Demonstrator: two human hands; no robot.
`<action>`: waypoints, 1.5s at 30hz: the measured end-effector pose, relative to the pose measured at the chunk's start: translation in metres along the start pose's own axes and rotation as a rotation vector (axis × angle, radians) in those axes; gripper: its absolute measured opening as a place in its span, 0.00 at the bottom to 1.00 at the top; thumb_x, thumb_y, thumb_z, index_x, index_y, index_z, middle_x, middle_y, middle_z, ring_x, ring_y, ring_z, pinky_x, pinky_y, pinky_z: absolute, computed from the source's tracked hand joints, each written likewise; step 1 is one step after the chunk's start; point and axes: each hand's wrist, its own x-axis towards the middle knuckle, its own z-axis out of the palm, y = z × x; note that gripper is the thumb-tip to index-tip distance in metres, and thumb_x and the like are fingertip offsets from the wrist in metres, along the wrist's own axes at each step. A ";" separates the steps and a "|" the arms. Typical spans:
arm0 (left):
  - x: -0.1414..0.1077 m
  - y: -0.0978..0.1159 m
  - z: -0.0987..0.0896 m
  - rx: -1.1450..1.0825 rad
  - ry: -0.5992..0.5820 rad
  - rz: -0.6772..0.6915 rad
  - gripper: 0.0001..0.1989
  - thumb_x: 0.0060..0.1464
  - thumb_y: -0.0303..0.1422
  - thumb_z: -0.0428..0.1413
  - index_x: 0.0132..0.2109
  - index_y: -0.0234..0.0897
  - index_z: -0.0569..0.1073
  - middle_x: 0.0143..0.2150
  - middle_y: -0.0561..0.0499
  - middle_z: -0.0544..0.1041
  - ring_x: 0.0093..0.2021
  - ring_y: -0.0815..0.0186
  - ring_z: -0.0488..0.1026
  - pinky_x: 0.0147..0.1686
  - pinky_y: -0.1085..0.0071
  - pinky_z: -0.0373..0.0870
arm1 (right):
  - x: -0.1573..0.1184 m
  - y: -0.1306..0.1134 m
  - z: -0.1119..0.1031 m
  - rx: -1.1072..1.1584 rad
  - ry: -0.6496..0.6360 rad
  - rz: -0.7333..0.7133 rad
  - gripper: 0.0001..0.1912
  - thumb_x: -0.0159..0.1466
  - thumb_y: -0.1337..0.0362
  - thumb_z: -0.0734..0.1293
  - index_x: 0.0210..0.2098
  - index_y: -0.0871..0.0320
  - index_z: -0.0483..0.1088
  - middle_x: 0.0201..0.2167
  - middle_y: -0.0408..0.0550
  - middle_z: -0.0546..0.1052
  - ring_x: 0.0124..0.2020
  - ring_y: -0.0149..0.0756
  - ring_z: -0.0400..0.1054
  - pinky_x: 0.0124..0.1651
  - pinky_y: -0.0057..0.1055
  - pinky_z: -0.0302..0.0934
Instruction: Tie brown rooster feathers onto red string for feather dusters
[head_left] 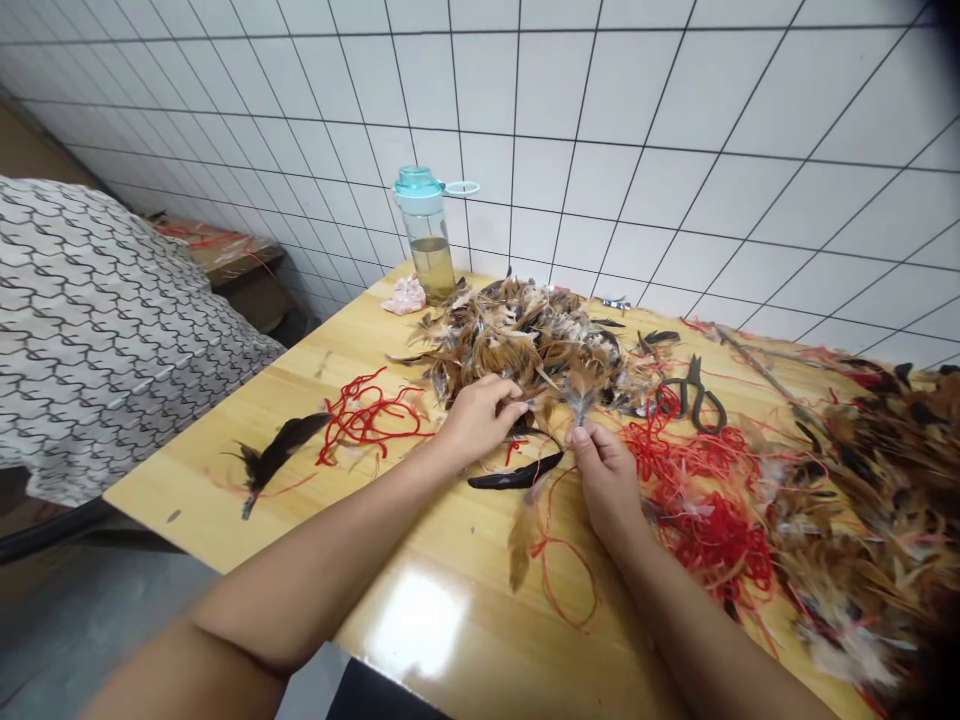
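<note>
A small tuft of brown and grey feathers (pixel 579 393) stands up from my right hand (pixel 609 480), its quill ends pinched between thumb and fingers. My left hand (pixel 484 418) is at the near edge of a large feather pile (pixel 517 335). Its fingers are curled with thumb and forefinger close together; what they hold, if anything, I cannot make out. Between the hands and just below them lies a dark feather (pixel 517 474). Under my right hand, a loop of red string (pixel 570 580) and a brown feather (pixel 521 540) rest on the wooden table (pixel 300 540).
Black-handled scissors (pixel 696 395) lie right of the pile, behind tangled red string (pixel 705 510). More feathers (pixel 885 500) cover the right side. A water bottle (pixel 429 240) stands at the back by the tiled wall. Red string (pixel 367 415) and a black feather (pixel 281 455) lie left.
</note>
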 end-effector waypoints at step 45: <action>-0.015 0.021 0.022 -0.912 -0.188 -0.305 0.18 0.45 0.41 0.64 0.29 0.33 0.66 0.23 0.56 0.69 0.23 0.76 0.63 0.26 0.78 0.60 | 0.005 0.008 0.008 -0.033 -0.121 -0.081 0.14 0.58 0.54 0.63 0.22 0.55 0.62 0.21 0.40 0.64 0.26 0.32 0.58 0.32 0.30 0.54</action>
